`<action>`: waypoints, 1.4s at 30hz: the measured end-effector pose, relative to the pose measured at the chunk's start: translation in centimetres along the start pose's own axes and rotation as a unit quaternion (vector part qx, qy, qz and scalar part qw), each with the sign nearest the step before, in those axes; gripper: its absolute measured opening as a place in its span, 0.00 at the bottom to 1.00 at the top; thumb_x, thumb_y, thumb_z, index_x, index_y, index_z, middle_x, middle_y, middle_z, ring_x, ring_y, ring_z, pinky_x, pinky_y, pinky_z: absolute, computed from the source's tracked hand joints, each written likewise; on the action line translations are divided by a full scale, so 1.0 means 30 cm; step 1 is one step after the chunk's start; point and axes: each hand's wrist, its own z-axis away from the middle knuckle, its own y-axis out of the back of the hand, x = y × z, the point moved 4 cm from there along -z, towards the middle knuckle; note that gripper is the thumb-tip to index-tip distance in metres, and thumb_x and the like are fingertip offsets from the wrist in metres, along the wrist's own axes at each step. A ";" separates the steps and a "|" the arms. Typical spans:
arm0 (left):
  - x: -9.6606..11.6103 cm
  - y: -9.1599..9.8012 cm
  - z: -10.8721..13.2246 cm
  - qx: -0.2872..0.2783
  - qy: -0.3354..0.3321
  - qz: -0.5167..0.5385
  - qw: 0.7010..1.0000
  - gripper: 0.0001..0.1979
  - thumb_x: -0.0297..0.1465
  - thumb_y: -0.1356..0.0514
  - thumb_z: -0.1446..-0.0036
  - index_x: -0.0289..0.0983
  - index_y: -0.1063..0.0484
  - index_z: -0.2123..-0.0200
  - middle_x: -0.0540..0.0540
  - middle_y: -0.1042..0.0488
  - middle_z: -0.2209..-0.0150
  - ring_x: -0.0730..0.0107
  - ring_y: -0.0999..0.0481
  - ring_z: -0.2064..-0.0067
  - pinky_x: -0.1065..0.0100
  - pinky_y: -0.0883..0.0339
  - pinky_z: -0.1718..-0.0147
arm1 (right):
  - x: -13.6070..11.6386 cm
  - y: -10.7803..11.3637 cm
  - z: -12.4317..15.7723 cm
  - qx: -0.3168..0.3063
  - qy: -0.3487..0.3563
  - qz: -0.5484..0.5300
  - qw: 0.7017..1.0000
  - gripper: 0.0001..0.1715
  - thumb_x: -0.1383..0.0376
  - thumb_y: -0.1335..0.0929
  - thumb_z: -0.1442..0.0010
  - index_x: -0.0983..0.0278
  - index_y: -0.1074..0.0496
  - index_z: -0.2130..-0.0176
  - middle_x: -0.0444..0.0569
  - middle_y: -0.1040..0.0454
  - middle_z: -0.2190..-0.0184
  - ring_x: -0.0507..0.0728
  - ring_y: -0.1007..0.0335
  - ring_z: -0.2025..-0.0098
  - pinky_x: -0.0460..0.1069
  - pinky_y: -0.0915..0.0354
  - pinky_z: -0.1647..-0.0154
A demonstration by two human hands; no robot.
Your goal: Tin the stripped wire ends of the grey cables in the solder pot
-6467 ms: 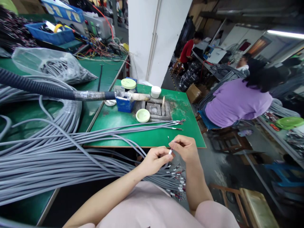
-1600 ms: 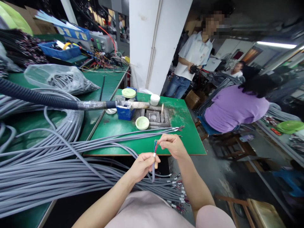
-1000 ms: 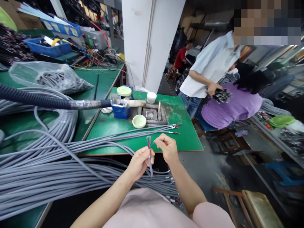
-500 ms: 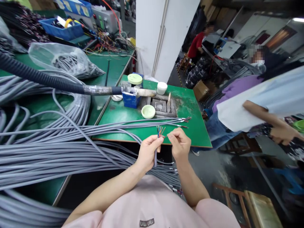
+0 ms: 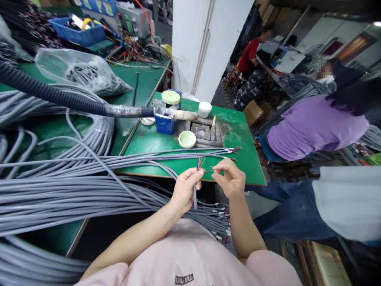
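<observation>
My left hand (image 5: 186, 190) is closed round the end of a grey cable (image 5: 195, 197), and thin coloured wires (image 5: 200, 163) fan up from its stripped tip. Two fine wires stretch rightward from that tip to my right hand (image 5: 230, 178), whose thumb and index finger pinch at their ends. Behind my hands, other grey cables (image 5: 166, 155) lie across the green table (image 5: 143, 145), their stripped ends pointing right.
A soldering pot (image 5: 202, 132) set in a dark frame stands beyond, with a pale green bowl (image 5: 187, 140) and white jar (image 5: 204, 109) beside it. A black hose (image 5: 65, 99) crosses from the left over thick grey cable bundles (image 5: 59, 202). A person in purple (image 5: 315, 127) sits at right.
My right hand has moved slightly right, away from the left, and fine wires now stretch between them. The person in the white top has moved at the right, revealing the person in purple.
</observation>
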 end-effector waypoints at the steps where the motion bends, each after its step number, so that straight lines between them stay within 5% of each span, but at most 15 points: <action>1: 0.000 0.000 -0.001 -0.001 0.000 0.000 1.000 0.12 0.36 0.31 0.57 0.34 0.29 0.77 0.56 0.38 0.87 0.84 0.43 0.83 0.77 0.51 0.79 | -0.003 0.000 -0.001 -0.003 0.004 0.009 1.000 0.10 0.71 0.29 0.47 0.59 0.25 0.63 0.43 0.31 0.72 0.53 0.36 0.68 0.50 0.39 0.65; 12: -0.010 -0.005 -0.003 -0.018 0.017 0.003 1.000 0.13 0.35 0.31 0.58 0.34 0.29 0.77 0.56 0.38 0.87 0.85 0.45 0.83 0.76 0.52 0.80 | -0.005 -0.006 -0.023 -0.053 0.008 0.002 0.999 0.04 0.69 0.29 0.46 0.60 0.26 0.67 0.44 0.30 0.72 0.53 0.35 0.68 0.51 0.37 0.65; 24: -0.021 0.002 0.016 -0.131 0.090 -0.026 0.987 0.18 0.42 0.29 0.62 0.33 0.24 0.75 0.50 0.32 0.83 0.80 0.36 0.79 0.75 0.45 0.76 | -0.002 0.014 -0.013 0.031 0.029 0.008 0.999 0.05 0.69 0.29 0.45 0.62 0.29 0.72 0.44 0.33 0.76 0.53 0.38 0.71 0.51 0.40 0.69; 32: -0.016 0.012 0.017 -0.093 0.060 -0.084 0.990 0.18 0.43 0.28 0.65 0.33 0.22 0.77 0.48 0.29 0.82 0.79 0.36 0.79 0.74 0.46 0.78 | 0.028 0.056 -0.029 0.129 0.007 -0.015 0.991 0.07 0.66 0.30 0.45 0.62 0.31 0.74 0.43 0.36 0.77 0.53 0.39 0.72 0.50 0.42 0.71; 42: -0.020 0.011 0.009 -0.082 0.053 -0.091 0.991 0.18 0.42 0.28 0.65 0.33 0.23 0.77 0.48 0.29 0.82 0.80 0.38 0.81 0.74 0.47 0.79 | 0.018 0.049 -0.019 0.098 -0.026 -0.003 0.995 0.03 0.66 0.30 0.44 0.61 0.28 0.70 0.45 0.32 0.74 0.54 0.36 0.70 0.50 0.39 0.69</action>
